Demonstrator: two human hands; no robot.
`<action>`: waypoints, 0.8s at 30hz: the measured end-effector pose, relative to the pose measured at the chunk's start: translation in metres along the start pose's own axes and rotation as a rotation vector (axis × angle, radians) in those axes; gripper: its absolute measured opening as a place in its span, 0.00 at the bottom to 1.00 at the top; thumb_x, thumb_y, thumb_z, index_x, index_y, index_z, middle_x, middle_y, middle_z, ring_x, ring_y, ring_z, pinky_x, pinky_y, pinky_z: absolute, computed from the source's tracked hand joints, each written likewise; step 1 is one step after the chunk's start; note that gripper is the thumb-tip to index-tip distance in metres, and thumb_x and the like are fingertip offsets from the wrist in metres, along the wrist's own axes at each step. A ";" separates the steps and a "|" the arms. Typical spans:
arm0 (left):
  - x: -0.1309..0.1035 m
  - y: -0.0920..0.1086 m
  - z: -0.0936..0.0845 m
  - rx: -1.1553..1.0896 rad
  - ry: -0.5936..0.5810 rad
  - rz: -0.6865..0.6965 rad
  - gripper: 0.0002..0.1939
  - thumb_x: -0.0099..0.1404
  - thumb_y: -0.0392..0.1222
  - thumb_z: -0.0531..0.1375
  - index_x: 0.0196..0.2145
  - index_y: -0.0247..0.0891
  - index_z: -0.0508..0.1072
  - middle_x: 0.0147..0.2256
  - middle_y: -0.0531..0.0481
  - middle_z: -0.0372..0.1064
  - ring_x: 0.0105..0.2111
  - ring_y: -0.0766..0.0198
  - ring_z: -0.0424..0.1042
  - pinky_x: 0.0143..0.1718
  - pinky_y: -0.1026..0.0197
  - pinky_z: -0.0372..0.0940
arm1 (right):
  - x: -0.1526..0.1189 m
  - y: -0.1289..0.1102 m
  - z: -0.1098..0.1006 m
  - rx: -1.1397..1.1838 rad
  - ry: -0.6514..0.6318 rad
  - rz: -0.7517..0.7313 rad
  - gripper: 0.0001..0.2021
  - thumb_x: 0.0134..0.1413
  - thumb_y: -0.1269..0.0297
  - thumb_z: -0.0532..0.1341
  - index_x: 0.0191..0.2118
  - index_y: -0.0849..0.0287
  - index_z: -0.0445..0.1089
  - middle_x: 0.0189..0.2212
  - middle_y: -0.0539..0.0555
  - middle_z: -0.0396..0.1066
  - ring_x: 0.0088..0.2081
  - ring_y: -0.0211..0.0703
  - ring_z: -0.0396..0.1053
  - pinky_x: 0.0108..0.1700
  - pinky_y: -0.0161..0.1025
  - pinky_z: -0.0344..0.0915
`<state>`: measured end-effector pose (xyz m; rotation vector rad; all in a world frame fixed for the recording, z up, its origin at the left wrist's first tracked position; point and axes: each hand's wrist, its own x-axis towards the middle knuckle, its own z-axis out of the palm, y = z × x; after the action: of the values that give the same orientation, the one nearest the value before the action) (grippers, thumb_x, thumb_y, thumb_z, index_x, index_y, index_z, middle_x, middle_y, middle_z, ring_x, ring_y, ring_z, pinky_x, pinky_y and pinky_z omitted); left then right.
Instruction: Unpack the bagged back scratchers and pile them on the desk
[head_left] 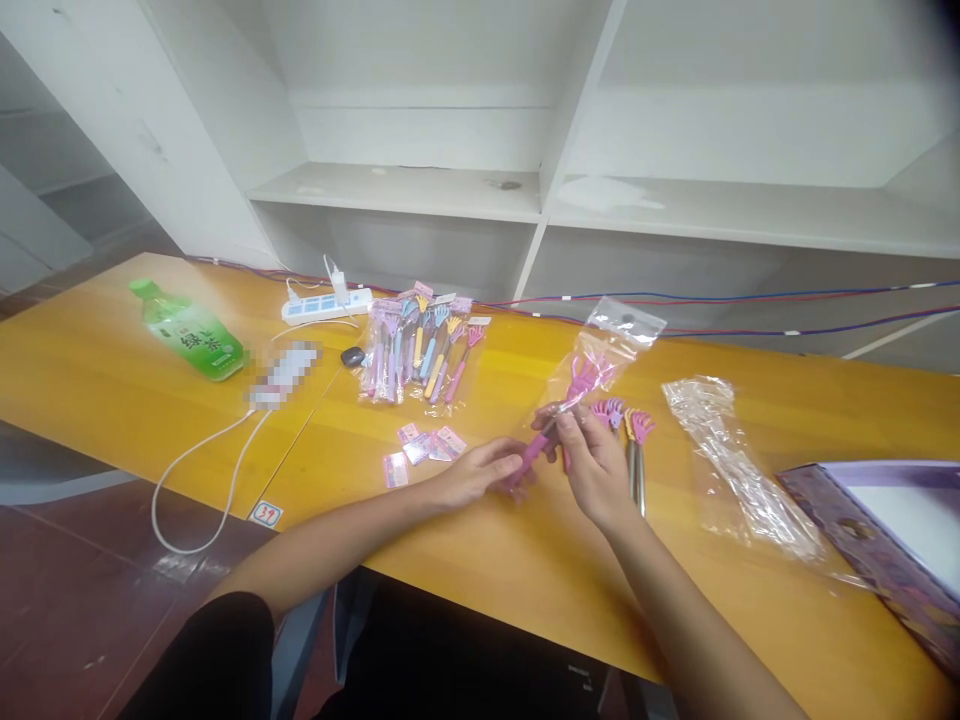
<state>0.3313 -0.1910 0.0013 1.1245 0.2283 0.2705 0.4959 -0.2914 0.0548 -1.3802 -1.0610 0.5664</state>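
Observation:
A pink back scratcher (589,375) with a claw-shaped head lies inside a clear plastic sleeve (628,320), tilted up to the right over the table. My right hand (596,460) pinches its shaft below the head. Around the pink handle end curl the fingers of my left hand (480,472), which hide part of it. Just beyond my right hand lie several loose back scratchers (637,440) with bare metal shafts, partly covered by the hand. Small printed cards (420,445) are scattered left of my hands. Behind them rests a pile of bagged back scratchers (424,350) in several colours.
Flat clear bags (742,470) lie to the right, beside a purple patterned box (862,540). At the left are a green tea bottle (191,330), a power strip (328,305), a blurred-out device (283,375) and a white cable (199,548). White shelving (405,190) stands behind the table.

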 end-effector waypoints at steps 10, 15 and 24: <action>-0.002 0.003 0.002 0.084 -0.001 -0.053 0.11 0.60 0.38 0.67 0.42 0.34 0.77 0.36 0.46 0.77 0.34 0.59 0.78 0.42 0.53 0.75 | -0.010 -0.012 -0.008 0.016 0.206 -0.025 0.17 0.69 0.45 0.64 0.40 0.55 0.69 0.33 0.51 0.75 0.23 0.37 0.67 0.24 0.37 0.65; -0.003 -0.001 0.000 0.081 -0.028 -0.102 0.19 0.61 0.44 0.71 0.47 0.35 0.73 0.39 0.46 0.75 0.38 0.58 0.79 0.42 0.53 0.75 | -0.007 -0.034 -0.013 -0.013 0.286 -0.060 0.17 0.67 0.46 0.65 0.40 0.54 0.67 0.29 0.48 0.72 0.19 0.34 0.66 0.20 0.35 0.65; -0.001 -0.008 -0.001 0.083 0.021 -0.050 0.22 0.64 0.46 0.69 0.49 0.38 0.67 0.36 0.52 0.71 0.28 0.64 0.76 0.29 0.59 0.74 | -0.010 -0.046 -0.011 -0.010 0.357 -0.050 0.19 0.60 0.50 0.72 0.42 0.52 0.62 0.29 0.47 0.71 0.18 0.38 0.69 0.18 0.38 0.66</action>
<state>0.3310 -0.1933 -0.0065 1.1971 0.2881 0.2305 0.4891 -0.3131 0.0979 -1.3970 -0.8066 0.2636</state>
